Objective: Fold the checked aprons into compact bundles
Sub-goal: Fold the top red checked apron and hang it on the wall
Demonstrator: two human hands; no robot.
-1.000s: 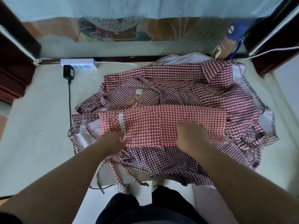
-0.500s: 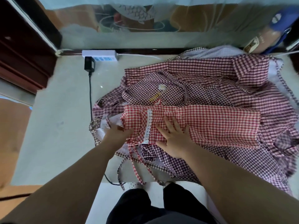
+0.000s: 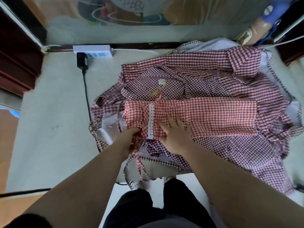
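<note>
A red checked apron [image 3: 213,116] lies folded into a long strip with a white lace band near its left end. It sits on a heap of dark purple checked aprons [image 3: 205,79], one with a daisy patch. My left hand [image 3: 130,139] grips the strip's lower left corner, where the ties bunch, with its fingers tucked under the cloth. My right hand [image 3: 176,134] presses flat on the strip just right of the lace, fingers spread. Red ties [image 3: 139,163] hang over the table's front edge.
The pale table [image 3: 49,129] extends bare to the left of the heap. A white power strip [image 3: 93,50] with a black adapter and cable lies at the back left. Dark wooden furniture flanks both sides. A bottle with a blue cap stands at the back right.
The view has shifted, so the heap sits further right. My right hand opened from a curled grip and moved left to press flat by the lace. My left hand moved to the corner.
</note>
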